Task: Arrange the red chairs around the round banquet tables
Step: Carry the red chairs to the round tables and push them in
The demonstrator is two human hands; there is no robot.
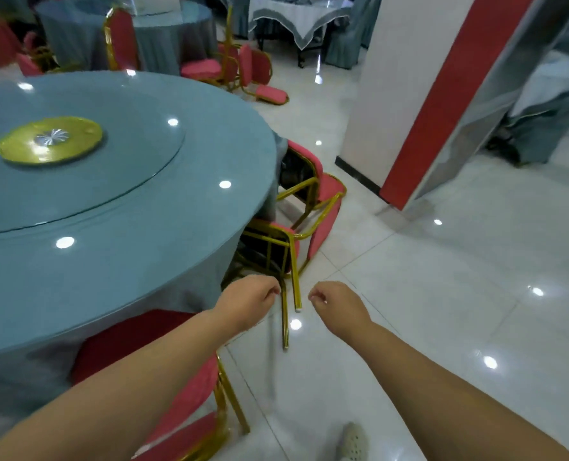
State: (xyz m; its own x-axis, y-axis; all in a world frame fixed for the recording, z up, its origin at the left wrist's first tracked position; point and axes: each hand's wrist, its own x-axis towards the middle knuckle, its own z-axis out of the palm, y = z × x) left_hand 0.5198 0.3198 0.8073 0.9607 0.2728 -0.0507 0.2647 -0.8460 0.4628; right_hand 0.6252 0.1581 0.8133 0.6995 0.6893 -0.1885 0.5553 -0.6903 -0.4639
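Observation:
A round banquet table (116, 261) with a blue cloth and a glass turntable fills the left. One red chair (190, 397) with a gold frame stands pushed in under its near edge. Two more red chairs (323, 211) lie tipped over by the table's right side. The nearer fallen chair (276, 251) points its gold legs (293, 287) at me. My left hand (248, 302) reaches out with curled fingers right beside one leg, holding nothing I can see. My right hand (338, 302) hangs curled just right of the legs, apart from them.
A white and red pillar (406, 104) stands to the right of the fallen chairs. Further red chairs (210, 69), some tipped over, lie near another blue table (163, 34) at the back. Glossy white floor tiles (443, 311) spread right. My shoe (353, 442) shows below.

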